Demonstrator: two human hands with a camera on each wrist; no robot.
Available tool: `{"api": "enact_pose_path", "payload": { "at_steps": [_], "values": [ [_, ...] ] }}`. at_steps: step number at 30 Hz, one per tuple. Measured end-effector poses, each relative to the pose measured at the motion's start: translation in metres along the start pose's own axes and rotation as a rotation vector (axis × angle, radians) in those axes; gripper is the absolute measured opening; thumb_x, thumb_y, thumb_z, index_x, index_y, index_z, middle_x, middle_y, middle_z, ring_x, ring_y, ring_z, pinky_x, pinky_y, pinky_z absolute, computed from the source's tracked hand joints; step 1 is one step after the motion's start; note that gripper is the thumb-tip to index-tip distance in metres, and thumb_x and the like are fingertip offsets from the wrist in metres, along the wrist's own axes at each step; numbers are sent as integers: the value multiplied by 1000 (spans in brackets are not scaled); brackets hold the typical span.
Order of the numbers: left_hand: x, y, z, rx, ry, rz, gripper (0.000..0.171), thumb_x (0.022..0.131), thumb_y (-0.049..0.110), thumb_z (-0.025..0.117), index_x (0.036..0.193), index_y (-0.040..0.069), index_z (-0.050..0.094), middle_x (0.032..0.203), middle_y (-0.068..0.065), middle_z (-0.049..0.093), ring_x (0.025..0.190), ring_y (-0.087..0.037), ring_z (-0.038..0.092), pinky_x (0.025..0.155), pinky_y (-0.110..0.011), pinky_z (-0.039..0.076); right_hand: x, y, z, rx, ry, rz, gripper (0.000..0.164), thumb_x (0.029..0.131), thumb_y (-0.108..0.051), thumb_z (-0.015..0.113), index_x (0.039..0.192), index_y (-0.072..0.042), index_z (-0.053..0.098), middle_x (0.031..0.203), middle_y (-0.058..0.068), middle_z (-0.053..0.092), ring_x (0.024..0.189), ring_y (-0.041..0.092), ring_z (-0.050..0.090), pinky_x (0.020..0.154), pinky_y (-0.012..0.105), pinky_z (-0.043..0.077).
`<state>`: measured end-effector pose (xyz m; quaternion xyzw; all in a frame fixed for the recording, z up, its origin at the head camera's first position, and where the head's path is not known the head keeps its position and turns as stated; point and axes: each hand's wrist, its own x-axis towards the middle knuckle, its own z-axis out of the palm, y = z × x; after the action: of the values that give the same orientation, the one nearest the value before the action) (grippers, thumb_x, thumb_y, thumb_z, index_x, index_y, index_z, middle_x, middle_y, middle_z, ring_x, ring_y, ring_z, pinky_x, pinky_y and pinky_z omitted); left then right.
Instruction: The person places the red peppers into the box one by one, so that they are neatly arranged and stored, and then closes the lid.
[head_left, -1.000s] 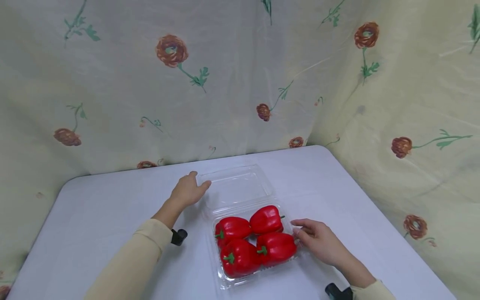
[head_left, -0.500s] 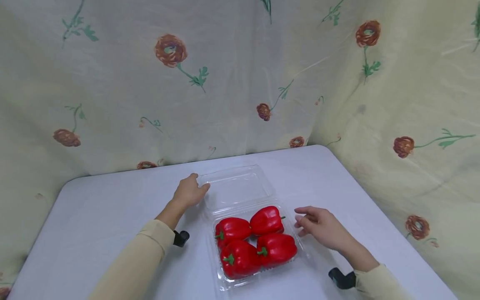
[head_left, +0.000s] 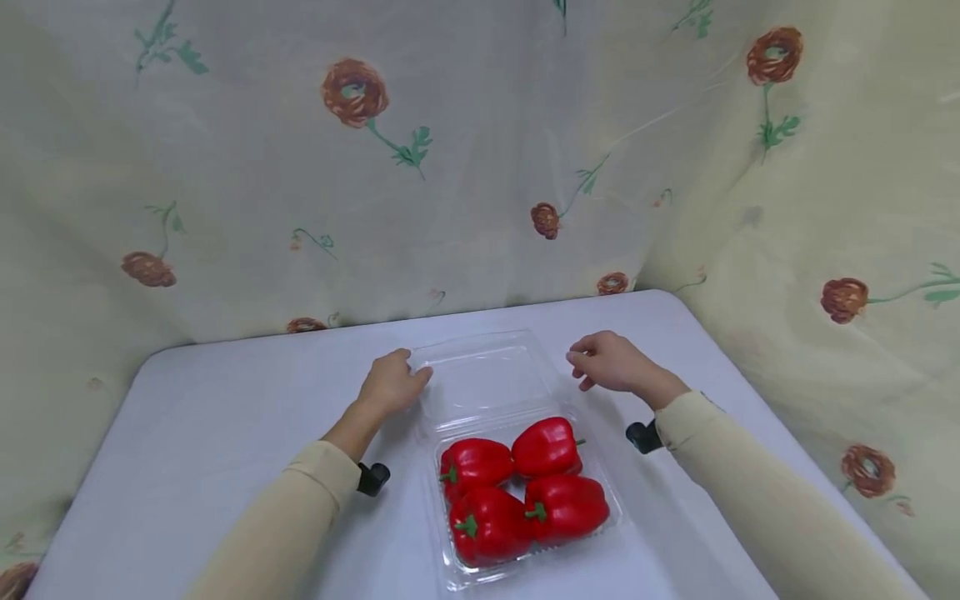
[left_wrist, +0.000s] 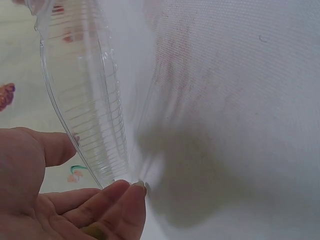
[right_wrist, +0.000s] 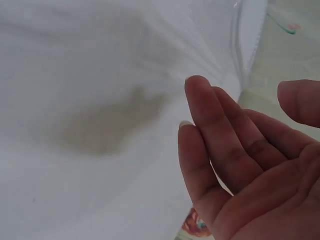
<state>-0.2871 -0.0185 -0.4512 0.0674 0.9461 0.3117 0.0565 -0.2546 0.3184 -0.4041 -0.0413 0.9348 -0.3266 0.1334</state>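
Note:
A clear plastic clamshell box lies unfolded on the table, its tray point(head_left: 450, 575) toward me and its lid point(head_left: 483, 375) laid back on the far side. Several red bell peppers point(head_left: 567, 507) with green stems fill the tray. My left hand point(head_left: 390, 385) pinches the lid's left edge; the left wrist view shows thumb and fingers on either side of the ribbed lid point(left_wrist: 90, 100). To the right of the lid, apart from it, my right hand point(head_left: 615, 360) hovers over the table. Its slightly bent fingers point(right_wrist: 215, 130) hold nothing in the right wrist view.
A white cloth covers the table point(head_left: 225, 433), whose far edge runs along a flower-patterned curtain point(head_left: 450, 208). The curtain also bounds the right side. Dark wrist cameras point(head_left: 372, 479) sit at both cuffs.
My right hand has left the tray's right side and moved away from me, to beside the lid. The left hand stays at the lid's left edge. The head view has shifted slightly.

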Motion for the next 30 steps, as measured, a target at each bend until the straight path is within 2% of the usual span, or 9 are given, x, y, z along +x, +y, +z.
{"api": "enact_pose_path", "payload": {
  "at_steps": [5, 9, 15, 22, 26, 30],
  "values": [
    [1, -4, 1, 0, 15, 18, 55, 97, 30, 57, 136, -9, 51, 118, -23, 66, 107, -33, 64, 91, -46, 52, 33, 1, 8, 29, -91, 87, 43, 103, -26, 52, 131, 7, 56, 104, 18, 68, 87, 26, 68, 87, 43, 54],
    [2, -6, 1, 5, 22, 23, 52, 97, 25, 57, 136, -9, 52, 119, -22, 66, 110, -33, 64, 92, -46, 52, 52, 3, 18, 77, -146, 143, 46, 103, -27, 52, 134, 7, 54, 101, 16, 66, 87, 26, 63, 81, 36, 55],
    [9, -10, -2, 0, 47, 9, 44, 98, 16, 56, 136, -7, 53, 114, -19, 68, 98, -26, 65, 85, -42, 54, 66, 1, 24, 83, -128, 130, 44, 103, -25, 53, 133, 8, 55, 100, 15, 65, 84, 25, 60, 79, 34, 56],
    [9, 0, -8, -54, 75, 23, 48, 98, 13, 56, 142, -2, 48, 117, -18, 67, 101, -28, 65, 86, -42, 53, 50, -4, 11, 98, -78, 92, 41, 103, -24, 53, 132, 5, 56, 102, 14, 68, 87, 25, 63, 83, 36, 56],
    [5, 8, -16, -106, 140, 84, 53, 96, 11, 56, 146, 2, 42, 118, -18, 67, 102, -28, 68, 85, -42, 54, 41, -5, 5, 92, -45, 59, 40, 104, -23, 52, 132, 5, 57, 102, 14, 69, 86, 25, 66, 83, 37, 56],
    [1, 16, -22, -136, 198, 135, 56, 97, 11, 56, 149, 4, 37, 112, -14, 69, 95, -24, 69, 78, -38, 56, 30, -6, -1, 76, -7, 30, 37, 103, -23, 53, 128, 3, 59, 100, 14, 69, 85, 24, 68, 84, 38, 56]
  ]
}}
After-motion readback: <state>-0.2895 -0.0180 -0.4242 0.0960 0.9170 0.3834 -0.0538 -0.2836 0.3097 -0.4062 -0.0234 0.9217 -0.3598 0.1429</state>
